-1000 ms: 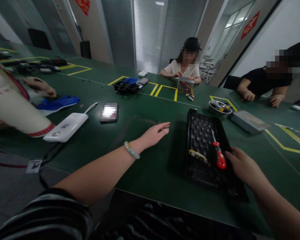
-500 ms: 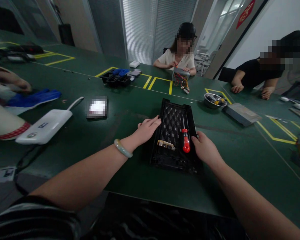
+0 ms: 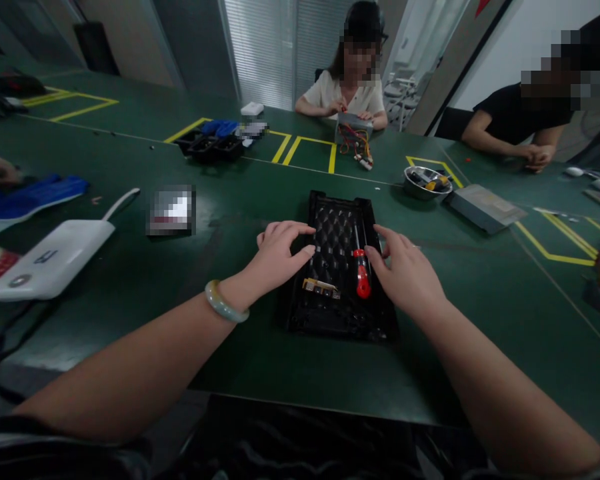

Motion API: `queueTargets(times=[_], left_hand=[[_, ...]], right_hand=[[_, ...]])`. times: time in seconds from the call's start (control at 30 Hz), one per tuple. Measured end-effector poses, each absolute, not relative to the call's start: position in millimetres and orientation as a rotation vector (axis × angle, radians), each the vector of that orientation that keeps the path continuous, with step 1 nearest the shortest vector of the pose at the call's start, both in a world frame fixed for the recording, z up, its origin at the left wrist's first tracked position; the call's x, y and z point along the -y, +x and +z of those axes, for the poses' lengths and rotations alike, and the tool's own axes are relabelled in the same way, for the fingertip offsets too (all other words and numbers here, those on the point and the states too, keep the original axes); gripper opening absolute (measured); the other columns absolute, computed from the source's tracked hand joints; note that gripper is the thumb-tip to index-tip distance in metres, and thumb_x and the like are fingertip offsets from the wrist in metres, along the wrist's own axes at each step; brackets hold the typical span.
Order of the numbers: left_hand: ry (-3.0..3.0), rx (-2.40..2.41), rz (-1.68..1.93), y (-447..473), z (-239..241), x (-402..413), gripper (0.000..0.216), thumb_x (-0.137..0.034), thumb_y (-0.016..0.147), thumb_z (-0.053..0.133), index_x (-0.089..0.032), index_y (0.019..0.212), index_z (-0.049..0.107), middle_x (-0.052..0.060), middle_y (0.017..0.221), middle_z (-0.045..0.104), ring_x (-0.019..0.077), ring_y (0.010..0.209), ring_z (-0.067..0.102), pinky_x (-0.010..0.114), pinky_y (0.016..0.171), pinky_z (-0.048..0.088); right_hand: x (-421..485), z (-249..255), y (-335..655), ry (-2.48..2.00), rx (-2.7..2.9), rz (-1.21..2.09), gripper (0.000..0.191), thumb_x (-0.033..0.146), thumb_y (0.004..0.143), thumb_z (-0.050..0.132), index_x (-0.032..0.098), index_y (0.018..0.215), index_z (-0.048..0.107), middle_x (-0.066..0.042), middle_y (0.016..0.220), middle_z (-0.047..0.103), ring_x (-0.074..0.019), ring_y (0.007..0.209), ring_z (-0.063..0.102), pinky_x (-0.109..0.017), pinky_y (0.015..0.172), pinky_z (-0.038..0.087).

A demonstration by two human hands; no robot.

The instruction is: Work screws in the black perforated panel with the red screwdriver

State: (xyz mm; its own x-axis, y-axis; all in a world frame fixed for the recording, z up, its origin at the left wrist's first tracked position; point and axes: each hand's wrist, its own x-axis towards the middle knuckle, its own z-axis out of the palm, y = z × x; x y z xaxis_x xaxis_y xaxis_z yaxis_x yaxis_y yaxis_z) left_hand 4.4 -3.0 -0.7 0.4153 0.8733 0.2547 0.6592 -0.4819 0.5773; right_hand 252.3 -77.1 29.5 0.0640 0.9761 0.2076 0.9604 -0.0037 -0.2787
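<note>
Left hand (image 3: pixel 279 259): fingers spread, curved over tray's left edge, holding nothing
Right hand (image 3: pixel 405 273): fingers spread over tray's right edge, holding nothing
Tray (image 3: pixel 343 197): black, on tabletop (image 3: pixel 250 353)
Contents: red screwdriver (image 3: pixel 362 279), circuit board (image 3: pixel 321 288)

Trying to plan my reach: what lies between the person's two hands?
In the head view, a black tray lies between the left hand and right hand, holding a red-handled screwdriver and a small circuit board.
</note>
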Motion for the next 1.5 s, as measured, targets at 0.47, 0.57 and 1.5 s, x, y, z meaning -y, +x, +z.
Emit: queueTargets(times=[0.47, 0.57, 1.5], left_hand=[[2.585, -0.975, 0.342, 9.8, 14.8, 31.9, 0.02, -0.047, 0.093, 0.064, -0.032, 0.099, 0.076, -0.001, 0.102, 0.073, 0.0251, 0.11, 0.054, 0.046, 0.096, 0.024], [2.578, -1.012, 0.328, 10.5, 14.0, 30.9, 0.017, -0.042, 0.094, 0.063, -0.032, 0.096, 0.076, -0.002, 0.1, 0.075, 0.0247, 0.11, 0.054, 0.046, 0.095, 0.023], [2.393, -1.15, 0.714, 8.3, 37.4, 50.5, 0.015, -0.04, 0.09, 0.067, -0.027, 0.084, 0.071, -0.003, 0.091, 0.075, 0.0204, 0.094, 0.064, 0.044, 0.102, 0.035]], right_hand=[[82.2, 11.7, 252.3, -1.704, 1.987, 0.21, 0.032, 0.028, 0.088, 0.06, 0.027, 0.115, 0.076, -0.003, 0.095, 0.074, -0.0238, 0.088, 0.059, -0.042, 0.092, 0.045], [81.2, 3.9, 260.4, -1.562, 1.718, 0.46, 0.032, 0.029, 0.09, 0.057, 0.028, 0.118, 0.074, 0.0, 0.085, 0.069, -0.0192, 0.08, 0.057, -0.036, 0.081, 0.044], [66.1, -11.3, 274.7, -1.106, 1.278, 0.854, 0.039, 0.048, 0.094, 0.042, 0.025, 0.119, 0.063, -0.005, 0.094, 0.069, -0.0228, 0.078, 0.067, -0.038, 0.077, 0.055]])
